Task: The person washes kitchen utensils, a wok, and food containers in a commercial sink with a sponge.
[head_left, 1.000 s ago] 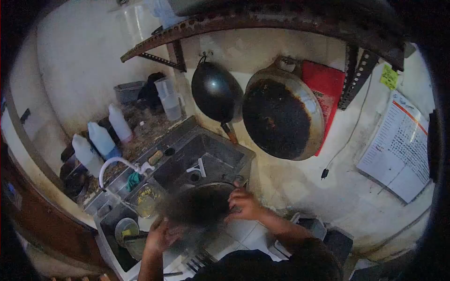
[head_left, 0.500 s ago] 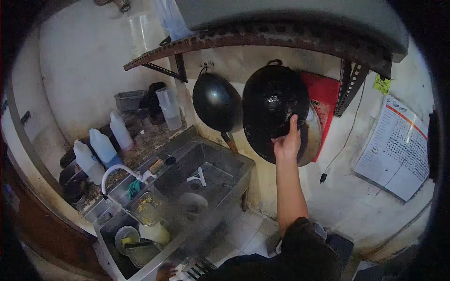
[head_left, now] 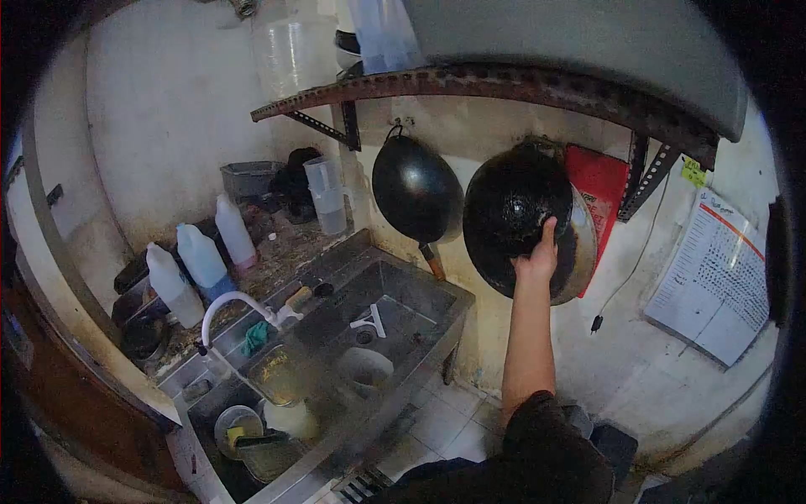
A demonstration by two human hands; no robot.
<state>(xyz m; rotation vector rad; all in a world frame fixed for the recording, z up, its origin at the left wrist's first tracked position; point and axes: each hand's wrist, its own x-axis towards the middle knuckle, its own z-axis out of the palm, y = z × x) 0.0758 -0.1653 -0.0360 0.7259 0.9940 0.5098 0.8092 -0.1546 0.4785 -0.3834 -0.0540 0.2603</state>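
Lifted from over the sink, where both hands had it a second ago, the black wok (head_left: 512, 202) is now up by the wall in the right hand (head_left: 537, 262) alone, and the left hand has gone out of view, so its fingers cannot be told. Largest is the steel sink (head_left: 457, 302), with two basins and dishes piled in the nearer left one. Above runs a rusty shelf (head_left: 470, 80). A large pan (head_left: 585, 260) hangs below it, its pale rim showing at the right behind the black wok; whether the two touch is unclear. To the left hangs a second wok (head_left: 416, 189) with a wooden handle, and to the right a red board (head_left: 600, 181) and a written sheet (head_left: 709, 273). One digit of the right hand points upward, pressed along the black wok's dark surface, while the others bend at its lower part, partly hidden. Three plastic bottles (head_left: 201, 256) stand on the counter near a clear measuring jug (head_left: 327, 197). Smaller still, a white squeegee (head_left: 369, 319) lies in the farther basin, and a green cloth (head_left: 256, 338) sits beside the faucet (head_left: 243, 298).
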